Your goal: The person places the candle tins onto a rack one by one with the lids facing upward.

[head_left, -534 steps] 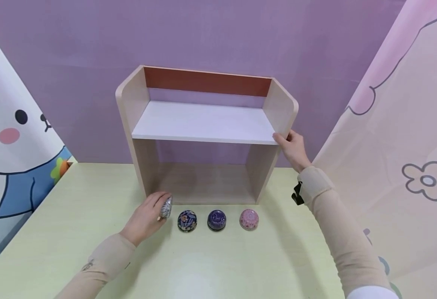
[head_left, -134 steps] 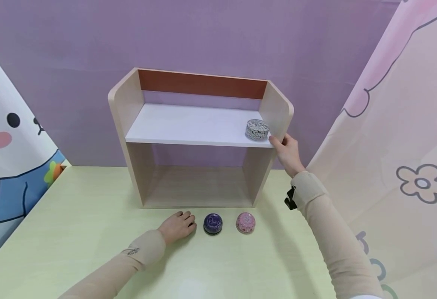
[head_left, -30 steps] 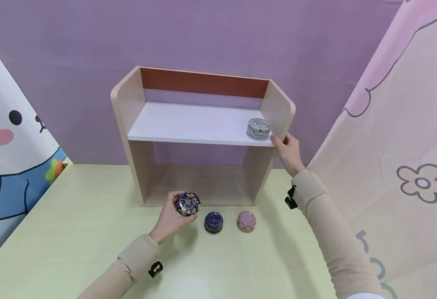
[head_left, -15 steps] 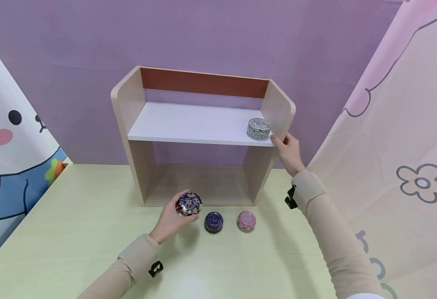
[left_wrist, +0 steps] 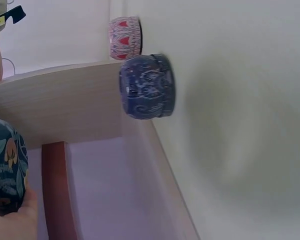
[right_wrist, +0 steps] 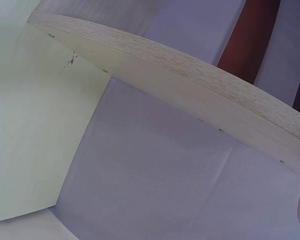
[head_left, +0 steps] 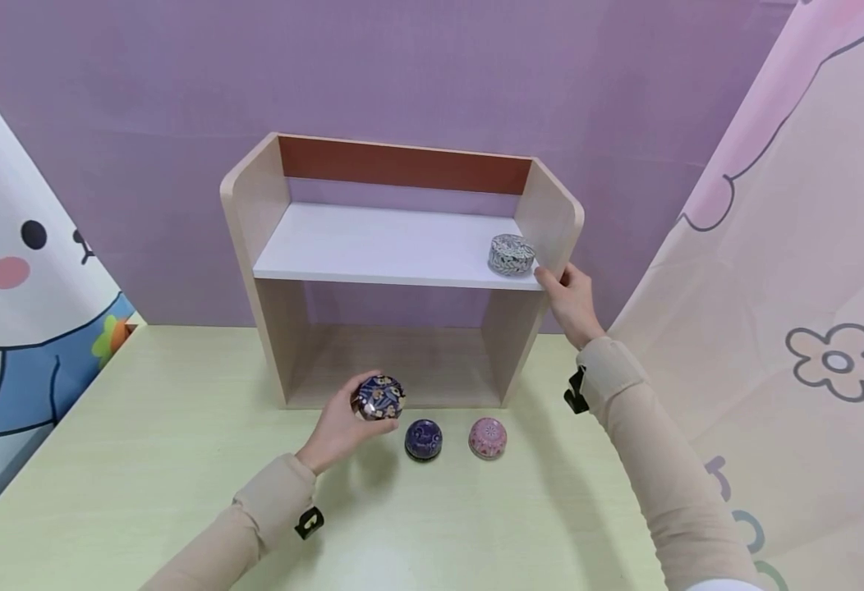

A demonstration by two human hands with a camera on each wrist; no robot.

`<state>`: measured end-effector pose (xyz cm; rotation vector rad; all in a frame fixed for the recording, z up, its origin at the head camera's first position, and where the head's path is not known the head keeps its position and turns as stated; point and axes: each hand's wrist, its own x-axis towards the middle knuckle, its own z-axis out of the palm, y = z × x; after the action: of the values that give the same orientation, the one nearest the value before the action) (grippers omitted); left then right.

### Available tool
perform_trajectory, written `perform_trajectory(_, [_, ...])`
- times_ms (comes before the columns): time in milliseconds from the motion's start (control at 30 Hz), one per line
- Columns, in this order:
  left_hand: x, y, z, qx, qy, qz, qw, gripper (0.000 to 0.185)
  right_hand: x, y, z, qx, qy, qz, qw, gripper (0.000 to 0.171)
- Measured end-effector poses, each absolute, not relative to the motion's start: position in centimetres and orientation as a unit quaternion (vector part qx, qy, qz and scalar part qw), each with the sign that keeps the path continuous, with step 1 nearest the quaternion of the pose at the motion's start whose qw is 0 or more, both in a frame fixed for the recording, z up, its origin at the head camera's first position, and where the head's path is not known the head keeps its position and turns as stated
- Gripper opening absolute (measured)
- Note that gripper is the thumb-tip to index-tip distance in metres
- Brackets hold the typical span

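Observation:
My left hand [head_left: 339,431] holds a round dark blue tin with a floral pattern [head_left: 380,397] between thumb and fingers, raised off the table before the shelf's lower opening. In the left wrist view, this floral tin [left_wrist: 7,167] is cut off by the frame edge. My right hand [head_left: 574,304] grips the right side panel of the small two-tier shelf [head_left: 395,242], thumb at the white board's front corner. A black-and-white patterned tin [head_left: 511,254] sits on that board at the right end. On the table stand a purple tin [head_left: 423,440] and a pink tin [head_left: 488,437], side by side.
The pale yellow table [head_left: 181,394] carries the shelf, which stands near a purple backdrop [head_left: 417,74]. Printed cloths hang at both sides, one with a cartoon figure [head_left: 18,345], the other with a flower outline [head_left: 838,361].
Since the oldest frame, the black-and-white tin has gone from my left hand onto the upper board. My left hand has lifted the floral tin and lately shifts slightly right. My right hand stays put.

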<state>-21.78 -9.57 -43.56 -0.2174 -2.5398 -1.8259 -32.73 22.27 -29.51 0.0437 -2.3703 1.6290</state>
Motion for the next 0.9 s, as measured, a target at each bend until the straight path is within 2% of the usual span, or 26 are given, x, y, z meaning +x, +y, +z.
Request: perform_trajectory(900, [-22.4, -7.3, -36.0, -0.118, -0.819, -0.561, 0.003, 0.080, -32.7, 22.3, -29.6, 0.019, -0.813, 0.567, 0.131, 0.048])
